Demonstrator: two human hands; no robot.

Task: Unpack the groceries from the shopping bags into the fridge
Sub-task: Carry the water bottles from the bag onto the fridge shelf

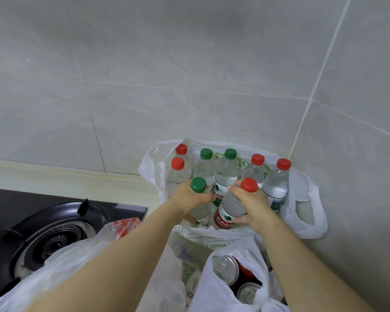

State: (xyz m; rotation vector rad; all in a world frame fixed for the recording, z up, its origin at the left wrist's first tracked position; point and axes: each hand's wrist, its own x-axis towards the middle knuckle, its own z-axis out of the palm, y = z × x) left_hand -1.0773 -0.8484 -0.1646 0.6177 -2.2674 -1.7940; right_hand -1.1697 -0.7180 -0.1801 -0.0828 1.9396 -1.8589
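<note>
A white plastic shopping bag (311, 221) stands in the counter's corner, filled with several upright water bottles with red or green caps. My left hand (187, 199) grips a green-capped bottle (198, 185) by its neck and shoulder. My right hand (250, 206) grips a red-capped bottle (231, 208) with a red label, thumb under its body. Both bottles stand at the front of the bag, a little higher than the others. The fridge is out of view.
A nearer white bag (214, 287) holds several drink cans (225, 267). Another plastic bag (81, 262) with red print lies under my left forearm. A black gas hob (43, 233) fills the left. Tiled walls (189, 75) close the back and right.
</note>
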